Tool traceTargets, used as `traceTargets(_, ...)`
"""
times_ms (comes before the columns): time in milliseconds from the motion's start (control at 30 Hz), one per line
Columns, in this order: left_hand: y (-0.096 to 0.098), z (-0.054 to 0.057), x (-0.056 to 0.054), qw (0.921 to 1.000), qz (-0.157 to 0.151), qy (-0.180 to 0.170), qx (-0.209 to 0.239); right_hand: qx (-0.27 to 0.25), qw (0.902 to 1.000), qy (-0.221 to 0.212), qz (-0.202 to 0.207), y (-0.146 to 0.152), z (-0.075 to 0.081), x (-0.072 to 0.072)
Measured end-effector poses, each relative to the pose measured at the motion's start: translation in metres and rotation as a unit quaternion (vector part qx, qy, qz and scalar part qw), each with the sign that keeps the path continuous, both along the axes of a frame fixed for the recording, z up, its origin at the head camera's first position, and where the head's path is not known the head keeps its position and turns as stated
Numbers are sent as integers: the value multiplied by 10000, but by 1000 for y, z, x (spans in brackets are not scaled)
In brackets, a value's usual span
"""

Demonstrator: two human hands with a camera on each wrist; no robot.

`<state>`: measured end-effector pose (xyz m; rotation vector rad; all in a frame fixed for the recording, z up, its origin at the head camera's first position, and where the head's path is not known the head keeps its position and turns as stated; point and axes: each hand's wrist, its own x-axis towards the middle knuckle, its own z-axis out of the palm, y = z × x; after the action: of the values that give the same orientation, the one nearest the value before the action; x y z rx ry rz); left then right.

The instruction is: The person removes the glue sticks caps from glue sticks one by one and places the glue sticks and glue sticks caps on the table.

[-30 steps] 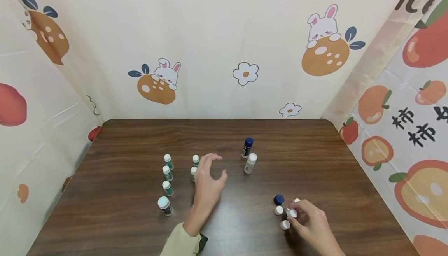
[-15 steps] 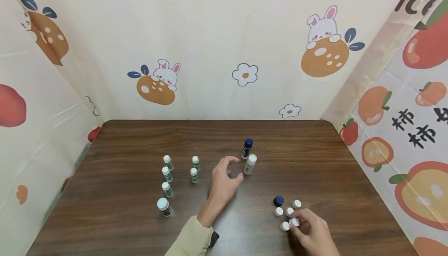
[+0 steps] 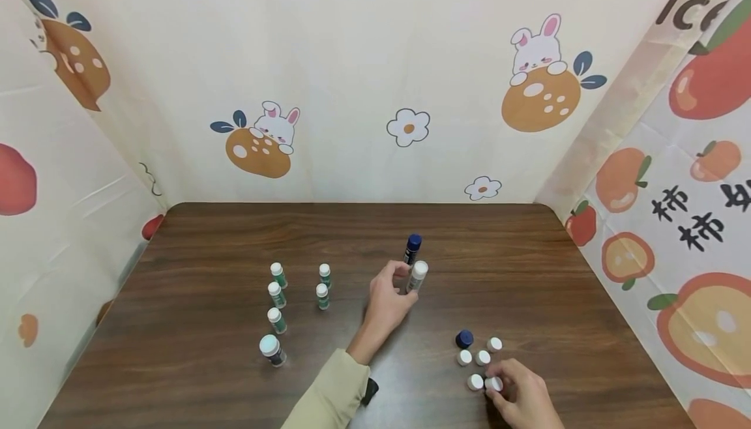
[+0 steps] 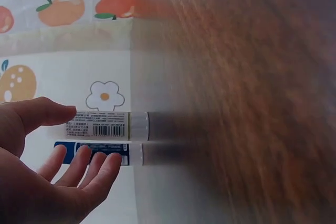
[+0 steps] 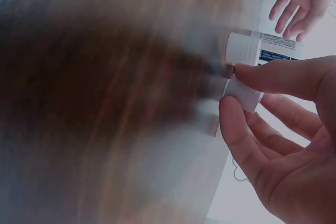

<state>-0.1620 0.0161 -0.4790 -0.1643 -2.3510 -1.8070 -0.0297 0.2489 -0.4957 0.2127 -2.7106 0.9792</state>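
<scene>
A white glue stick [image 3: 418, 274] stands upright beside a blue-capped glue stick [image 3: 413, 248]. My left hand [image 3: 390, 298] is spread around the white one, thumb at its near side. In the left wrist view the thumb tip lies against or very close to its label, and the fingers reach past the blue stick [image 4: 102, 153]; firm contact cannot be told. My right hand [image 3: 522, 390] pinches a white cap [image 3: 493, 384] between thumb and forefinger, low over the table. Close by lie several white caps [image 3: 483, 358] and a dark blue cap [image 3: 465, 339].
On the left of the wooden table [image 3: 193, 351] stand several small green glue sticks [image 3: 277, 295] with white tops, in two columns. A wider dark-labelled stick [image 3: 272, 349] with a pale top stands in front of them. Printed curtains [image 3: 340, 57] enclose the back and sides.
My left hand has moved right, from beside the small green sticks to the white glue stick. My right hand has brought the white cap a little nearer me, beside the front cap.
</scene>
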Motion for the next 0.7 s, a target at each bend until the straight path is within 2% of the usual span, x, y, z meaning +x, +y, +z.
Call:
traceTargets(167,7,-3,-7,9994,-2,-79,-340,109,9991,-401,56,2,-1,1)
traceTargets(367,17,-5,-12,9970,-134,-203,-732,248,9994,-253,-13,5,-2,2)
traceTargets(567,15,-9,-16,9947,-121,-285,-981,282,9994,-133,129,3,0,0)
traceTargets(700,12,-10,-16,9945,-214,-186,-1008,547,9978,-362,-8,1,9,0)
